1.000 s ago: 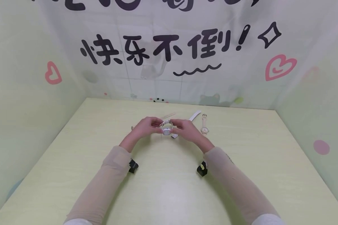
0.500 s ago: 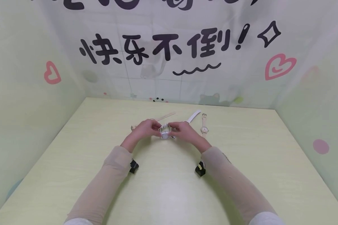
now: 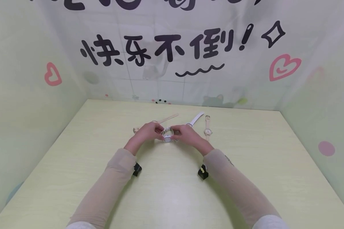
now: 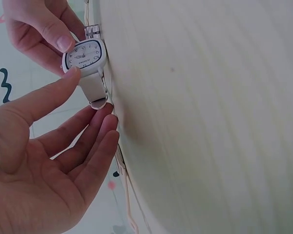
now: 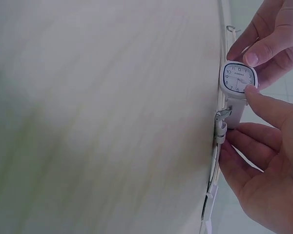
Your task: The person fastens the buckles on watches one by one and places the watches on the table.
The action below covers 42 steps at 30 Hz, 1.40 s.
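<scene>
A white wristwatch (image 3: 168,139) with a rounded-square dial (image 5: 239,78) is held between both hands, its strap forming a loop. My left hand (image 3: 148,131) pinches the watch from the left, its thumb at the case and its fingertips by the strap (image 4: 94,87). From the right, my right hand (image 3: 186,133) pinches it too, thumb at the case edge and fingers behind the strap. The dial faces back toward me, low over the table. Both wrist views show the two thumbs at opposite sides of the case.
Around the hands on the pale table (image 3: 172,187) lie a pink-strapped watch (image 3: 207,132) on the right, a white-strapped watch (image 3: 195,119) behind the right hand, and a pale pink strap (image 3: 168,118) behind the left. Part of another watch (image 3: 136,129) shows beside the left hand.
Both hands have brought the watch slightly lower and nearer to me, mostly in the first half second. More of the white-strapped watch and the pink strap behind them now shows.
</scene>
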Each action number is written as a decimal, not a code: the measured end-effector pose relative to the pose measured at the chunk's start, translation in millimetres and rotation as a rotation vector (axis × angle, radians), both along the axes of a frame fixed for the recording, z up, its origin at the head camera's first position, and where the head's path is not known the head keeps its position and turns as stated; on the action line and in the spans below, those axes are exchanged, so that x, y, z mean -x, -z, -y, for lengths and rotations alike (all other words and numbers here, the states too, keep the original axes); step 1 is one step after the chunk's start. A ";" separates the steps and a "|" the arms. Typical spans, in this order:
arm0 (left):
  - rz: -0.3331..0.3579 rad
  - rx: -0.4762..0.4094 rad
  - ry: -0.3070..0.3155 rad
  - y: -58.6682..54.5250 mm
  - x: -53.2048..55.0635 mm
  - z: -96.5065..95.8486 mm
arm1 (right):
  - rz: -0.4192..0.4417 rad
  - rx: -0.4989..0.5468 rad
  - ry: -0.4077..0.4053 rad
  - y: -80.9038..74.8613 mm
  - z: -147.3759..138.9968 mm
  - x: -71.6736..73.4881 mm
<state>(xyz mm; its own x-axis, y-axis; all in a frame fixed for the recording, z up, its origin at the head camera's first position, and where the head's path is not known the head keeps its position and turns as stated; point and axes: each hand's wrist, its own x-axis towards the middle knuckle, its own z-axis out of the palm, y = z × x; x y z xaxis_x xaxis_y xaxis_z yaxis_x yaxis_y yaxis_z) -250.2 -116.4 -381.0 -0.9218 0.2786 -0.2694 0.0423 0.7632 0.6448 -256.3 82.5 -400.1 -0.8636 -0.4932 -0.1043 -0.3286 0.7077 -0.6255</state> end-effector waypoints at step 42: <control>-0.074 -0.098 0.018 -22.3 -12.8 -13.8 | -0.054 0.045 0.011 -20.3 -32.7 -3.8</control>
<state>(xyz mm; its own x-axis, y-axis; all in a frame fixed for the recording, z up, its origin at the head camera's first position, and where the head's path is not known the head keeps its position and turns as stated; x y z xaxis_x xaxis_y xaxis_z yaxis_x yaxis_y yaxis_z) -237.4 -102.6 -358.7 -0.9326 0.3174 -0.1717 0.1056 0.6951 0.7112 -252.5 115.2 -379.7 -0.8727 -0.4870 -0.0354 -0.3552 0.6829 -0.6384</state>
